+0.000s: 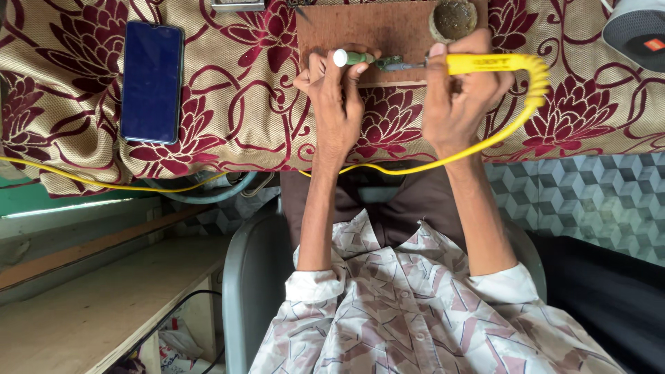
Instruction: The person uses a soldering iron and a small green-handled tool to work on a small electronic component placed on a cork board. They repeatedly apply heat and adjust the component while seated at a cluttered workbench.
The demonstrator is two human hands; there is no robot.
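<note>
My left hand [336,93] grips a small green-handled screwdriver [353,58] with a white cap, lying sideways at the near edge of a brown wooden board [367,28]. My right hand [457,100] holds a yellow soldering iron [485,64], and its metal tip points left and meets the screwdriver's shaft [398,64]. The iron's yellow cord [533,97] loops round my right wrist and trails left along the table's edge. Both hands rest on a table covered with a beige and maroon flowered cloth [235,104].
A dark-screened phone [152,79] lies flat on the cloth at the left. A round tin [454,17] of dark paste stands on the board's far right corner. A grey speaker [637,31] sits at the top right. A wooden bench [90,305] lies below left.
</note>
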